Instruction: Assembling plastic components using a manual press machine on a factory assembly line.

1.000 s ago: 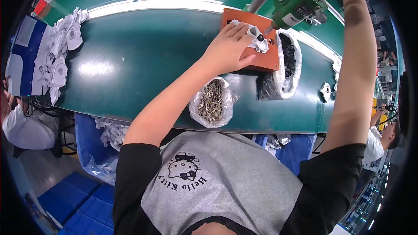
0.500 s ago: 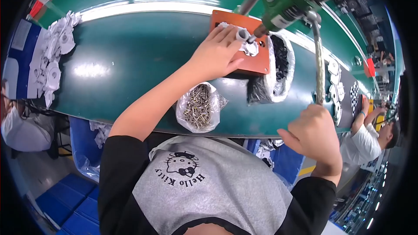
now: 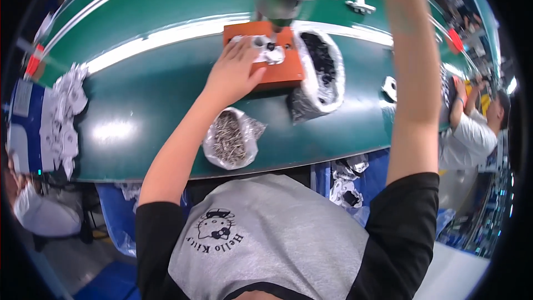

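My left hand (image 3: 230, 75) lies flat on a white metal casting (image 3: 273, 55), fingers stretched out and thumb apart. The casting sits on an orange fixture block (image 3: 280, 75). Above it is a green bench press (image 3: 282, 1), blurred, with its tip down at a small black piece on the casting. My right forearm (image 3: 415, 72) reaches up past the top edge, so the right hand itself is out of view. Nearest to my left forearm is a clear bag of small metal screws (image 3: 229, 139).
Right of the fixture stands a bag of black parts (image 3: 321, 58). White castings (image 3: 69, 105) are piled at the far left beside a blue and white box (image 3: 25, 125). Blue bins (image 3: 375, 172) sit below the table edge. A co-worker (image 3: 472, 136) is at the right.
My right arm has swung upward from the lever, and its hand has left the picture. The press tip now meets the casting. My left hand stays on the casting; the view has shifted.
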Demonstrator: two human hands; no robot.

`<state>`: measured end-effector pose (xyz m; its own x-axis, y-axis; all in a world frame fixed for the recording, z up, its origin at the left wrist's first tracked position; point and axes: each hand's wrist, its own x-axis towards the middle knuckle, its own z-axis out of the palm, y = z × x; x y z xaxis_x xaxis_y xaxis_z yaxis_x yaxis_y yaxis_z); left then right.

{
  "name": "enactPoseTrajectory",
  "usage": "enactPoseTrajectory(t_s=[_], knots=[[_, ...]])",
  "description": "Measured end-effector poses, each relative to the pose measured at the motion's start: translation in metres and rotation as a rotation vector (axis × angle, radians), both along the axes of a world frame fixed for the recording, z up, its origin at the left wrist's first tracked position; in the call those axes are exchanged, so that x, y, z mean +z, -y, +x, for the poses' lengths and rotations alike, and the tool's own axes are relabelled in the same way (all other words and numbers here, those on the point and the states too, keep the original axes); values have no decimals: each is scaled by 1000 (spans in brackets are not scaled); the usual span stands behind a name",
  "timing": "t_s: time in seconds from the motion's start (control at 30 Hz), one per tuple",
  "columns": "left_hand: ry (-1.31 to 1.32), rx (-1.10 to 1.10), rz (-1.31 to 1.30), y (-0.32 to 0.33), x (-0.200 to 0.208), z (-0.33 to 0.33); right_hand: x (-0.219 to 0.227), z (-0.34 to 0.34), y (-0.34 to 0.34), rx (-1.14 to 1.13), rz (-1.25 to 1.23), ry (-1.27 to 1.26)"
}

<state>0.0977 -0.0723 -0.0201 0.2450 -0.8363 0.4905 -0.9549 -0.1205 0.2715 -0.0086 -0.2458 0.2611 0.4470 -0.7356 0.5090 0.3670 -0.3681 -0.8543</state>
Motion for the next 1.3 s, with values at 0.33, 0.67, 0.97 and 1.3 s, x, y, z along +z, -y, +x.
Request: enactPoseTrajectory(t_s=[0.33, 0.67, 0.97, 1.3], knots=[[-112, 23, -24, 34, 22, -4, -231, -162, 195, -728, -526, -1295], [-195, -118, 220, 55, 51, 12, -314, -298, 33, -559, -555, -1207], [-251, 199, 496, 45, 110, 25, -309, -249, -23, -348, -527, -1066], [-554, 547, -234, 29, 36, 157, -294, -233, -26, -218, -511, -1140]])
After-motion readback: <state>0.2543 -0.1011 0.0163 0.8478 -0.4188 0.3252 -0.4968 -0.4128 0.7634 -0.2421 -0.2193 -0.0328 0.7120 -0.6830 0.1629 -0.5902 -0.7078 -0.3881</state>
